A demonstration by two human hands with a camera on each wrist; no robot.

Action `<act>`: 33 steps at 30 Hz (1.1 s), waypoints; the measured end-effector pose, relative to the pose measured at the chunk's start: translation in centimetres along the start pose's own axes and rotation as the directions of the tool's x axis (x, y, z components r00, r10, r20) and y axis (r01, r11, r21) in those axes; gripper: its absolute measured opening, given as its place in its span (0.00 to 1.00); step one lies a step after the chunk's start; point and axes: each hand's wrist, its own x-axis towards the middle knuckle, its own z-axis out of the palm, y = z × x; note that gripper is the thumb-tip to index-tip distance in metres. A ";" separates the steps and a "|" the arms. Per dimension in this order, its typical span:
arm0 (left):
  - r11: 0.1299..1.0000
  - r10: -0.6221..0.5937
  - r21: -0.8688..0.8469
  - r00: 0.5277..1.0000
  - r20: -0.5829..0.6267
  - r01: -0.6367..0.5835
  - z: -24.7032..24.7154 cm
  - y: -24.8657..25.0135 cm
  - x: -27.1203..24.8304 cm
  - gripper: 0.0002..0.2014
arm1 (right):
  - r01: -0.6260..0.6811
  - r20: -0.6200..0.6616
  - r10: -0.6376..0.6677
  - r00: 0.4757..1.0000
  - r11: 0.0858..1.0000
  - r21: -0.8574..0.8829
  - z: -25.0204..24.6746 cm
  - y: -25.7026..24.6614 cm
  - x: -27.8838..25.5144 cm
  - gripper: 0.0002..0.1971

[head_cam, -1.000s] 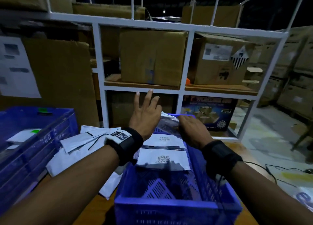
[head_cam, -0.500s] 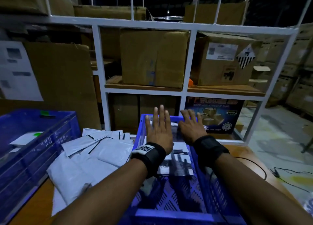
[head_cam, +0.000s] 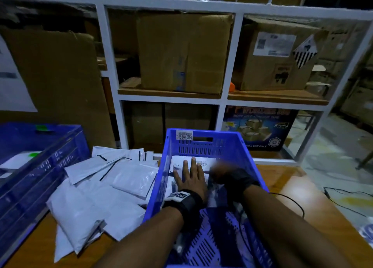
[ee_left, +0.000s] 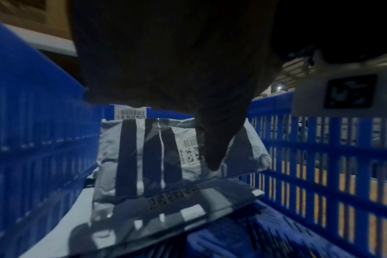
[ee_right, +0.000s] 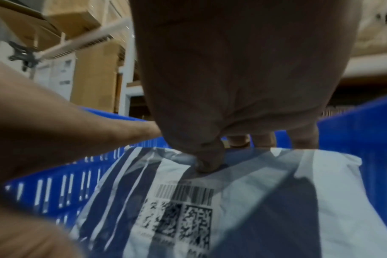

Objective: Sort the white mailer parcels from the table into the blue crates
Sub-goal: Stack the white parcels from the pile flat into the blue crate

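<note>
A blue crate (head_cam: 203, 132) stands in the middle of the table with white mailers (head_cam: 203, 162) stacked in its far half. Both hands are inside it. My left hand (head_cam: 190, 172) lies flat on the mailers with straight fingers; in the left wrist view its thumb (ee_left: 212, 157) touches a barcoded mailer (ee_left: 144, 148). My right hand (head_cam: 224, 172) is blurred beside it. In the right wrist view its thumb (ee_right: 208, 164) presses the top mailer (ee_right: 265, 183) while its fingers reach down behind the far edge, pinching it. A loose pile of mailers (head_cam: 113, 179) lies left of the crate.
A second blue crate (head_cam: 40, 166) stands at the left with a mailer inside. Behind the table is a white rack (head_cam: 222, 98) full of cardboard boxes (head_cam: 181, 53). A black cable (head_cam: 290, 201) runs over the wooden table (head_cam: 302, 207) on the right.
Both hands have sunk deeper into the crate and drawn back from its far wall. The right hand went from flat to gripping the top mailer's edge. The view has tilted down.
</note>
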 end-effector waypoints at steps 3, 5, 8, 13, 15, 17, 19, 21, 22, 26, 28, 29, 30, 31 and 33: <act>0.999 -0.003 0.042 0.998 0.064 0.000 1.5 -0.2 0.7 0.51 | 0.032 -0.004 -0.031 0.999 0.999 0.019 1.1 -0.4 1.5 0.21; 0.998 -0.031 0.064 0.995 0.097 0.025 2.4 -0.8 1.3 0.52 | 0.069 -0.103 -0.064 0.993 0.997 0.039 1.6 -0.4 2.0 0.20; 0.991 -0.075 0.125 0.981 0.181 0.053 3.5 -1.6 2.1 0.48 | 0.080 -0.221 -0.070 0.973 0.996 0.037 2.3 -0.2 2.5 0.24; 0.992 -0.081 0.113 0.983 0.165 0.063 4.6 -2.8 3.1 0.45 | 0.107 -0.060 -0.103 0.993 0.992 0.061 4.2 1.2 2.6 0.26; 0.989 -0.068 0.141 0.985 0.162 0.045 4.7 -2.7 3.1 0.50 | 0.106 0.031 -0.107 0.994 0.993 0.044 5.3 1.7 2.8 0.36; 0.984 -0.053 0.179 0.984 0.172 0.021 4.5 -2.2 2.9 0.51 | 0.128 0.046 -0.131 0.990 0.990 0.053 6.5 2.1 3.1 0.46; 0.982 -0.040 0.187 0.985 0.169 0.008 4.4 -1.9 2.8 0.50 | 0.141 0.027 -0.143 0.989 0.987 0.079 7.4 2.0 3.2 0.47; 0.981 -0.038 0.193 0.988 0.148 0.009 4.4 -1.8 2.8 0.47 | 0.166 -0.022 -0.164 0.986 0.982 0.092 7.9 1.6 2.7 0.45; 0.981 -0.039 0.193 0.989 0.143 0.011 4.4 -1.8 2.7 0.46 | 0.178 -0.030 -0.176 0.984 0.980 0.092 8.1 1.4 2.5 0.44; 0.976 -0.053 0.215 0.989 0.139 0.022 4.0 -1.8 2.4 0.42 | 0.202 0.008 -0.204 0.979 0.974 0.101 8.9 1.0 2.0 0.43; 0.980 -0.049 0.199 0.989 0.138 0.021 4.2 -1.8 2.4 0.41 | 0.215 0.007 -0.216 0.976 0.973 0.084 9.1 1.1 1.7 0.40; 0.983 -0.036 0.183 0.990 0.134 0.011 4.6 -1.8 2.4 0.41 | 0.221 0.003 -0.222 0.975 0.972 0.074 9.2 1.1 1.6 0.39; 0.987 -0.017 0.161 0.992 0.126 -0.004 5.0 -1.9 2.5 0.42 | 0.220 0.002 -0.220 0.975 0.973 0.065 9.1 1.2 1.3 0.37; 0.990 0.010 0.139 0.993 0.119 -0.026 5.5 -2.0 2.6 0.44 | 0.220 0.001 -0.220 0.975 0.974 0.056 9.0 1.2 1.1 0.36; 0.991 0.068 0.104 0.989 0.133 -0.083 6.2 -2.2 2.6 0.48 | 0.237 -0.012 -0.237 0.971 0.971 0.041 9.1 1.4 1.0 0.34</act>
